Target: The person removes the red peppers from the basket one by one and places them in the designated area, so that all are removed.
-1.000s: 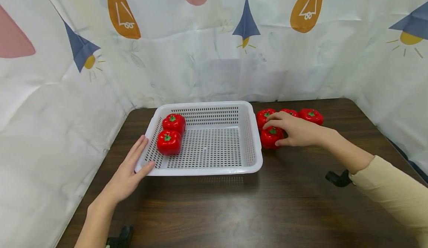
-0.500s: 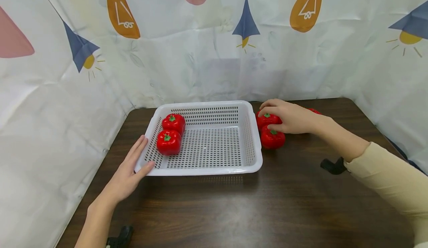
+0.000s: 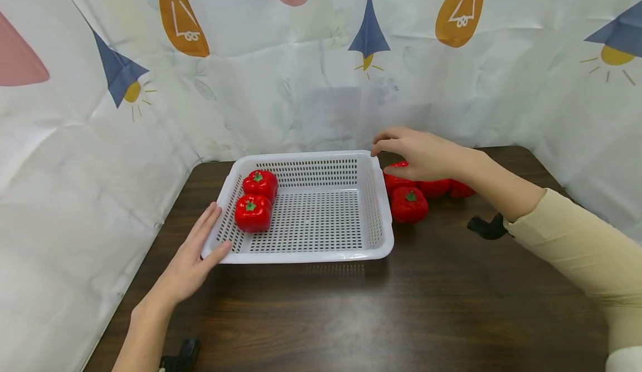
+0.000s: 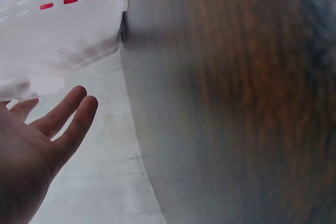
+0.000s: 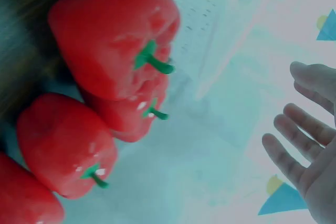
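A white perforated plastic basket (image 3: 311, 258) sits on the table with two red bell peppers, one (image 3: 258, 184) behind the other (image 3: 253, 214), at its left end. My left hand (image 3: 186, 269) rests on the basket's left front corner, its fingers straight along the rim. Above the back right corner hovers my right hand (image 3: 428, 153), fingers loosely bent and holding nothing, as the right wrist view confirms. Below it, beside the basket, a red bell pepper (image 3: 409, 205) stands nearest; more peppers (image 5: 68, 145) lie behind it, partly hidden by the hand in the head view.
The dark wooden table (image 3: 321, 316) extends in front of the basket. A white curtain (image 3: 311, 99) printed with lamps and bulbs hangs behind the table and along both sides. Black wrist mounts (image 3: 487, 227) sit at both forearms.
My right hand has left the front pepper outside the basket, rising and moving back and left over the peppers toward the basket's back right corner. My left hand has stayed put.
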`<state>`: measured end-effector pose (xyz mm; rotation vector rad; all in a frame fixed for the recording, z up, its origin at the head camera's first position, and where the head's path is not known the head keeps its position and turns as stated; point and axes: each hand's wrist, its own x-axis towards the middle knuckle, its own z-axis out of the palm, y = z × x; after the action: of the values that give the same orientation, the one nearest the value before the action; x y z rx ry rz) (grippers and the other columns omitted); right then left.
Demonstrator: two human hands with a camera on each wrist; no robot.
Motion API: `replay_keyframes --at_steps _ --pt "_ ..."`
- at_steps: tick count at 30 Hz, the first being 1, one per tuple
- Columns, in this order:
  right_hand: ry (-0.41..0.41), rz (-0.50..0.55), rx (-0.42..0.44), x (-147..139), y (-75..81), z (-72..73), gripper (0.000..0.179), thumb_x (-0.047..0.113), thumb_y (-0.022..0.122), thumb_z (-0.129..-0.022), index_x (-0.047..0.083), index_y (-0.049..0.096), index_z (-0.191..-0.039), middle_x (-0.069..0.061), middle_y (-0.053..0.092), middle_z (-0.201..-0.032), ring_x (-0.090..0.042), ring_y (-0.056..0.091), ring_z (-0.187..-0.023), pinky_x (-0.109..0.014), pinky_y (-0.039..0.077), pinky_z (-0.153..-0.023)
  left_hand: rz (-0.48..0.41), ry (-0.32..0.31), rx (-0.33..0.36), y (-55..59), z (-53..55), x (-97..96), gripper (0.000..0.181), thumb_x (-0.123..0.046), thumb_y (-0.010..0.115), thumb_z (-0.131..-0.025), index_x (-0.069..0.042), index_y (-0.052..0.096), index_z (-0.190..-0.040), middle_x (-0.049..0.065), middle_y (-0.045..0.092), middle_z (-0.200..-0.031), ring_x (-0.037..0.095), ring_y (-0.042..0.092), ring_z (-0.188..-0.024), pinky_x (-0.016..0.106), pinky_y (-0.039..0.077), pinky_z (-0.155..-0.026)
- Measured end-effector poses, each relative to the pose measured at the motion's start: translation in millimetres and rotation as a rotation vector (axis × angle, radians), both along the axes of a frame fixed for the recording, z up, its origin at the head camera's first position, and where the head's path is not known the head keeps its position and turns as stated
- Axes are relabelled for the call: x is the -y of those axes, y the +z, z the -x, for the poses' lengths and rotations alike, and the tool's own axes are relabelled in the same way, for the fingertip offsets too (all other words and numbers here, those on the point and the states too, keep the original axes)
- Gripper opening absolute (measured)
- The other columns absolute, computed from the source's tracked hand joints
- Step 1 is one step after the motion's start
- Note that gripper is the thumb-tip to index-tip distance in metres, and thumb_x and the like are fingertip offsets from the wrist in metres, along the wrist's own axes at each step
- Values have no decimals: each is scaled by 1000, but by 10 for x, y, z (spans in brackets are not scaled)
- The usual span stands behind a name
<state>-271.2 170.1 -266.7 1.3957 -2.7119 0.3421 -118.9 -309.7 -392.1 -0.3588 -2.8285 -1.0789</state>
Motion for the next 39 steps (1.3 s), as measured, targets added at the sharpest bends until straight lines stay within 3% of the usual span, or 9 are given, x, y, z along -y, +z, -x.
replay_keyframes --at_steps 14,18,25,39 --pt "46 -67 -34 286 189 -34 33 17 78 -92 12 69 -123 -9 59 -134 -27 56 -120 -43 55 -94 10 6 1 13 10 -10 83 -33 67 -98 -24 21 -166 3 10 -171 43 20 -150 78 30 -104" --pt "51 -101 -20 364 218 -29 33 17 77 -93 12 68 -125 -9 58 -135 -25 59 -109 -40 56 -89 12 9 6 17 4 -11 83 -32 67 -98 -24 21 -166 3 10 -171 43 21 -150 78 30 -103" --pt "83 -126 3 533 279 -30 32 18 74 -95 11 67 -126 -7 58 -132 -26 56 -123 -45 52 -100 11 6 0 15 2 -4 83 -28 68 -97 -23 22 -166 4 10 -171 43 20 -150 79 30 -103" --pt "150 -194 3 1065 263 53 36 23 73 -96 16 67 -131 -4 61 -131 -21 58 -116 -37 51 -98 2 -1 -9 -1 9 -10 83 -27 69 -97 -22 23 -166 5 11 -171 43 19 -151 79 27 -104"
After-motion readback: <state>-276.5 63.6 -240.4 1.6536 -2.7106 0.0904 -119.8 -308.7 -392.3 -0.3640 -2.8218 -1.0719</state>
